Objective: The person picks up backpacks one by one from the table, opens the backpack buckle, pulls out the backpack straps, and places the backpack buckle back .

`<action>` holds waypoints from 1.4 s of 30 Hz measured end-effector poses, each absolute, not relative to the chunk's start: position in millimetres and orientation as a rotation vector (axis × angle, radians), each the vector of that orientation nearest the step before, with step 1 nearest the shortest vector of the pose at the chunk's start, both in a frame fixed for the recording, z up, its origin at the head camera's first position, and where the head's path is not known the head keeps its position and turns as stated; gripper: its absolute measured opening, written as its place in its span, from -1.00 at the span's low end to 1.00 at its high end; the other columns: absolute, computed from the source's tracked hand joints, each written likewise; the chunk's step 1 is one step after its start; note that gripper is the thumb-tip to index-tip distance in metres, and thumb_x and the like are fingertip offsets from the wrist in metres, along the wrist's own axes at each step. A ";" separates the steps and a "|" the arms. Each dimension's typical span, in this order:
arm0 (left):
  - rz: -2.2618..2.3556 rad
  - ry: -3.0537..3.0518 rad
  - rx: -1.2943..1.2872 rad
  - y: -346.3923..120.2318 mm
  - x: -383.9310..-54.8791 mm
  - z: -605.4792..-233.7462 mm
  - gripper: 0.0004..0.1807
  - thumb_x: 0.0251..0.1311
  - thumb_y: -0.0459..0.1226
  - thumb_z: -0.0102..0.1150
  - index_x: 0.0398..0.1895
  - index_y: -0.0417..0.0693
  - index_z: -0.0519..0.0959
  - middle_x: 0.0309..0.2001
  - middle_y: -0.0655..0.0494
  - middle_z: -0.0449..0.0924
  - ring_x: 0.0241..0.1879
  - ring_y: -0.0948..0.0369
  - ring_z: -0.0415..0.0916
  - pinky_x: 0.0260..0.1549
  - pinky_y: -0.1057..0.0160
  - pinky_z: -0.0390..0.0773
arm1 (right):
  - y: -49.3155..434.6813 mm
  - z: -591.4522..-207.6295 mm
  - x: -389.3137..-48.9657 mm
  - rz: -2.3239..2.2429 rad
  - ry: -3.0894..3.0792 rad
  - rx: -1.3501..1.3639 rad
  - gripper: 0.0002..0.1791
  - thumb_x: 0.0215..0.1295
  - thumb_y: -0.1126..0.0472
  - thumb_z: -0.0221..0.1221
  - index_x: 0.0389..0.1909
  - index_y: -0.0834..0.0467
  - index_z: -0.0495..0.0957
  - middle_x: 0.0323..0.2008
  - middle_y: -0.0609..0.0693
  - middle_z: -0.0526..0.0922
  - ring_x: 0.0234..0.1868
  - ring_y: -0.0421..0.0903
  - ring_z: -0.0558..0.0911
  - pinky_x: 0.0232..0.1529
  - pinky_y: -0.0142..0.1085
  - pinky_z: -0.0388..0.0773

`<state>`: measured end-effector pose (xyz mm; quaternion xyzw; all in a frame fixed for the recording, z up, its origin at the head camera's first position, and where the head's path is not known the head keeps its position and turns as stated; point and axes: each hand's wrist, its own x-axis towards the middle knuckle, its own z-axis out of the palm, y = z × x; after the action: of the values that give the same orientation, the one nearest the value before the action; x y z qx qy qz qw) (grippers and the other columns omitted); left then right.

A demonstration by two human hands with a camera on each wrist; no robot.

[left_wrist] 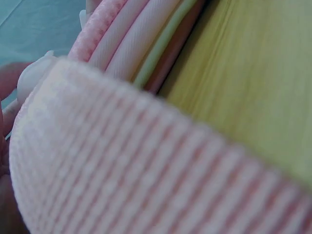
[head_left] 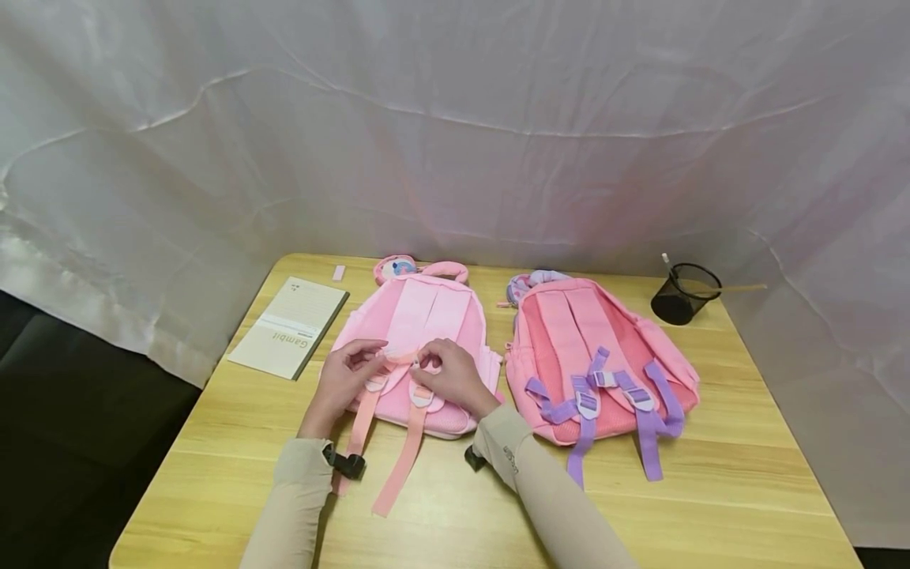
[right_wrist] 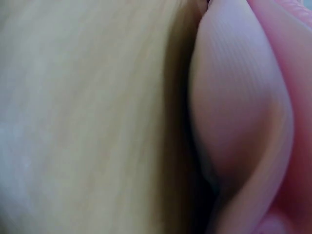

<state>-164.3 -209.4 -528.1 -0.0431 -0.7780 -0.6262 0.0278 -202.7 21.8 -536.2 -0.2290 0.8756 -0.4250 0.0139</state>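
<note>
Head view: a light pink backpack [head_left: 419, 332] lies on the wooden table [head_left: 718, 490] with its shoulder straps up, towards 7 o'clock from the middle of the scene. Both hands are over its lower half, the left hand [head_left: 344, 381] at about 8 o'clock from the bag's middle and the right hand [head_left: 455, 375] at about 4. Their fingers are bent and close in, pinching a short peach strap [head_left: 400, 358] that runs between them. Two loose strap ends [head_left: 404, 466] come off the bag's lower edge, between 6 and 7 o'clock. A round pouch [head_left: 395, 269] sits at the bag's top, between 11 and 12.

At 3 o'clock from this bag, just beside it, lies a coral backpack [head_left: 583, 348] with purple straps [head_left: 648, 442] and white buckles [head_left: 587, 405]. A black mesh cup [head_left: 671, 307] with pencils stands at 2 o'clock from the coral one. The notebook [head_left: 284, 332] is at 9 o'clock from the light pink bag, and a small pale block [head_left: 338, 273] is between 10 and 11.

Left wrist view: a ribbed strap fills most of the frame, with fingers [left_wrist: 9, 80] and a white plastic piece [left_wrist: 35, 78] at 10 o'clock. Right wrist view: a blurred, curving strap runs from 12 to 5 o'clock, and no fingertips can be made out there
</note>
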 end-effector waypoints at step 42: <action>-2.087 -2.266 -0.096 -207.4 -169.2 -533.8 -0.67 0.50 -0.29 0.14 0.20 -0.29 0.60 -0.32 0.18 0.63 -0.33 0.33 0.57 -0.30 0.45 0.58 | -15.4 -521.5 -194.9 -1.554 2.624 -0.688 -0.74 0.40 0.04 0.34 0.01 0.05 0.73 -0.07 -0.05 0.74 -0.04 -0.13 0.61 0.00 -0.26 0.54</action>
<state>-169.2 -207.4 -533.8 -0.0313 -0.7349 -0.6768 0.0299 -194.9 -15.4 -521.5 -0.2199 0.8392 -0.4972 0.0077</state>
